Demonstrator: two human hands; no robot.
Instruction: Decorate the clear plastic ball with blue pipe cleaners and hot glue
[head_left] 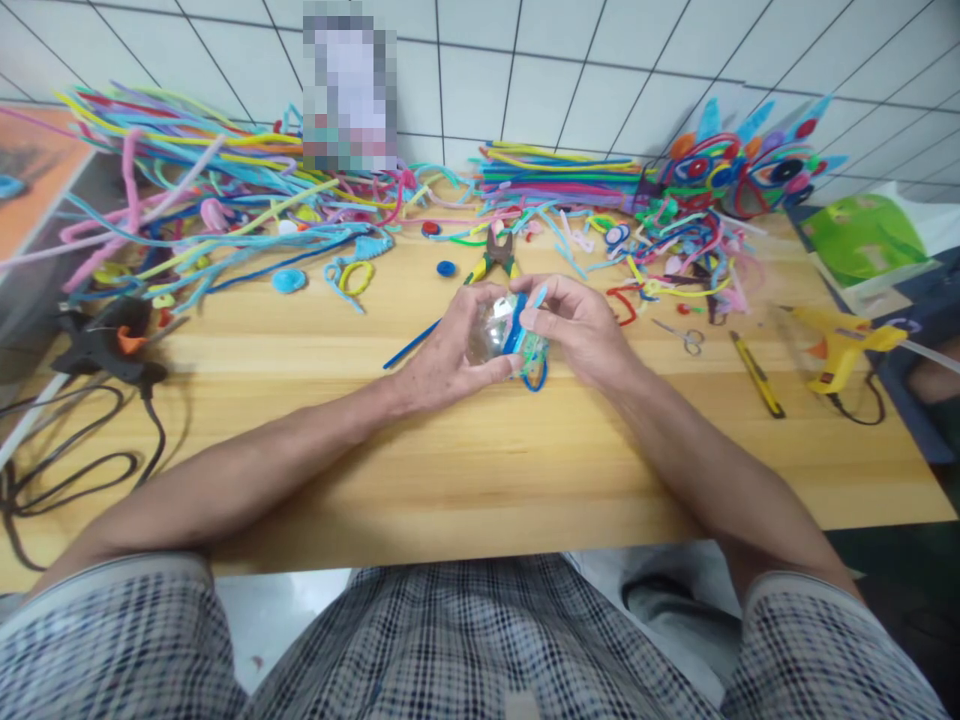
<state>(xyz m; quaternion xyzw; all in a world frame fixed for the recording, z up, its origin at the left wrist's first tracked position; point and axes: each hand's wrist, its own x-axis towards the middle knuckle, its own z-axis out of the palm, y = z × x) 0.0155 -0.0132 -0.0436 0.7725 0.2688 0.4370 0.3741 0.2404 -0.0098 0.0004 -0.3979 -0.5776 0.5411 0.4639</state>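
Cupping a clear rounded object (491,325) above the middle of the tabletop (465,480), the left hand (448,355) bends its grip around the object's left side, thumb and fingers parted by its width; the palm side and the tips of several fingers are hidden. The right hand (576,325) draws its grip in on the opposite, banded end, thumb and forefinger close together beside a pale blue tip (541,296); whether that tip itself is pinched cannot be told. A blue band (517,325) crosses the object between the hands, partly covered by fingers, and a blue loop (535,380) hangs below; the greenish material next to it is too blurred to identify. Beyond the hands lie green-and-yellow pliers (496,258), their handle ends concealed, and a small blue disc (446,268). A dark blue stem (411,344) runs behind the left hand, which hides its far end. To the right rest scissors (693,342), a yellow utility knife (756,375) and a yellow glue gun (844,350). At upper left, pixelation masks an upright item (349,85), and the tangled fuzzy stems (247,240) around its base overlap too densely to count
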